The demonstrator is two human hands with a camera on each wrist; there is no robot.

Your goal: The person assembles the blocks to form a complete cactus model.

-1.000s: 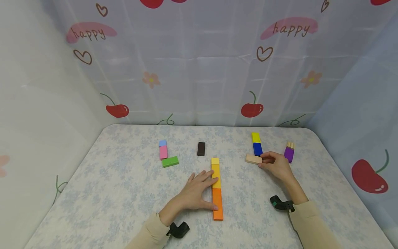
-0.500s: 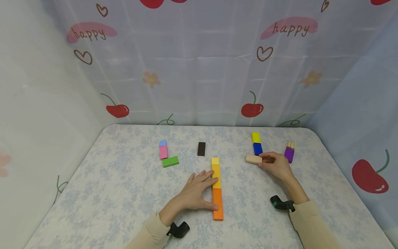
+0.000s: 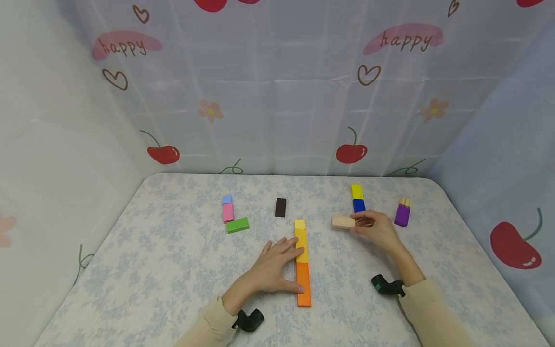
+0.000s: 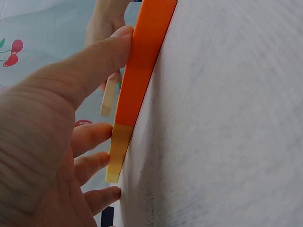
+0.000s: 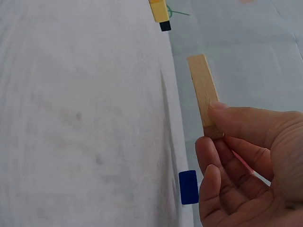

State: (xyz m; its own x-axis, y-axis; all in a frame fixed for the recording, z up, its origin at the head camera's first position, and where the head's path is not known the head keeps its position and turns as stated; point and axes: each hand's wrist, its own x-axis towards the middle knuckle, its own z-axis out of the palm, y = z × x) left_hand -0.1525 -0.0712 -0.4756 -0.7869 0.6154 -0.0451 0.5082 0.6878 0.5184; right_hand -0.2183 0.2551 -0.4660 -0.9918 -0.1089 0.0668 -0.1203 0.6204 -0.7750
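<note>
In the head view my right hand (image 3: 379, 231) pinches one end of a plain wooden block (image 3: 342, 222) between thumb and fingers. The right wrist view shows this block (image 5: 203, 90) raised off the tabletop, its free end pointing away from the palm. My left hand (image 3: 270, 269) lies beside a straight row of blocks, thumb against the orange block (image 3: 304, 282) and fingertips at the yellow block (image 3: 302, 241). A paler yellow block (image 3: 300, 224) forms the far end of that row. From the left wrist, the orange block (image 4: 142, 66) appears close beside my thumb, fingers spread.
Behind the right hand lie a blue block (image 3: 358, 205) and a bright yellow block (image 3: 357, 191). A purple block (image 3: 402, 216) with tan sticks is farther right. A dark block (image 3: 280, 207) lies mid-back; green (image 3: 237, 225), pink (image 3: 227, 212) and light blue blocks (image 3: 227, 199) lie left.
My right hand has lifted the wooden block and shifted it left, away from the blue block. The left hand and the row of blocks have stayed put.
</note>
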